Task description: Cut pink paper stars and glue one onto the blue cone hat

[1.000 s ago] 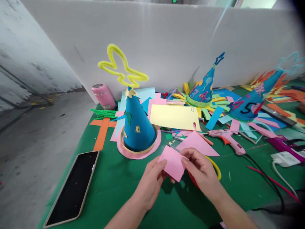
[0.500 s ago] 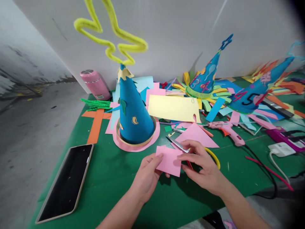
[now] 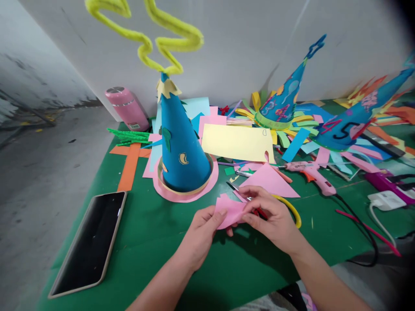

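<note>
Both my hands pinch a small pink paper piece (image 3: 231,212) just above the green table (image 3: 155,242). My left hand (image 3: 199,235) grips its left edge with thumb and fingers. My right hand (image 3: 272,220) holds its right side, fingers closed. The paper is bent between them. Scissors (image 3: 275,205) with a yellow and red handle lie under my right hand, blades pointing up-left. A blue cone hat (image 3: 181,144) on a pink ring, topped with a yellow pipe-cleaner shape, stands just behind.
A dark phone (image 3: 89,242) lies near the table's left edge. A pink bottle (image 3: 125,108), a pink glue gun (image 3: 308,172) with a black cord, a yellow sheet (image 3: 236,142), a pink triangle (image 3: 269,181), two more blue hats (image 3: 282,103) and paper scraps crowd the back.
The pink paper went from flat to folded over between my hands. The view has moved closer and lower; my hands stay in nearly the same spot.
</note>
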`<state>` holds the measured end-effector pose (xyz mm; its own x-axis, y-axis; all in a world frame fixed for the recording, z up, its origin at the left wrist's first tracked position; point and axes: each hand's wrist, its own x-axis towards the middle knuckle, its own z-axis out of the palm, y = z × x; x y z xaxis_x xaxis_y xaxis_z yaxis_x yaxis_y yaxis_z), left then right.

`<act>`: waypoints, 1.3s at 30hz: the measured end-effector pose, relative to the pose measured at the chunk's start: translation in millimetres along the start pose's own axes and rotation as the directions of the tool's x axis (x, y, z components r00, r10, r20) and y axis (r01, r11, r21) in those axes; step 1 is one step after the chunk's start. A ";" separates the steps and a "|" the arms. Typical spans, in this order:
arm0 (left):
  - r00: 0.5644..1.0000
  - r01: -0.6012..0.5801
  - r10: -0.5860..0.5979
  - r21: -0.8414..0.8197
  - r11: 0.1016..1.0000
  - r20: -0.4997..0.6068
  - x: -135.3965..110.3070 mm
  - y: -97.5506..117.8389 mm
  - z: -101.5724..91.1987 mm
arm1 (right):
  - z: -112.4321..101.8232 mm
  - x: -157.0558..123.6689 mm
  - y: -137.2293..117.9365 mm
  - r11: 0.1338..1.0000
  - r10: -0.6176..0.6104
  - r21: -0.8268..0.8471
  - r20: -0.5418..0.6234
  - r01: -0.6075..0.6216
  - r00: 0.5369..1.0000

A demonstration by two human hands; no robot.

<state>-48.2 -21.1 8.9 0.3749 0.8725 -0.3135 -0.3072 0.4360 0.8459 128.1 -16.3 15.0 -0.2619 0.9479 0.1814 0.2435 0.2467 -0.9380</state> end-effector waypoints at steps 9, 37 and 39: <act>0.999 0.010 -0.013 0.053 0.999 0.050 -0.6 -1.1 -0.1 | 8.3 6.3 -8.4 0.980 0.195 0.048 -0.055 -0.192 0.979; 0.999 0.030 -0.028 0.051 0.998 -0.039 1.8 0.3 2.6 | 11.7 -0.5 -0.5 0.950 0.261 0.185 -0.020 -0.253 0.965; 0.998 0.039 -0.039 -0.004 0.999 -0.040 1.6 1.3 3.7 | 12.6 -0.4 0.2 0.939 0.265 0.228 -0.003 -0.257 0.964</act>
<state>-44.8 -20.0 11.2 0.3512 0.8628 -0.3637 -0.2956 0.4708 0.8313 116.5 -19.2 10.9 -0.1853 0.9800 -0.0728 0.0826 -0.0583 -0.9949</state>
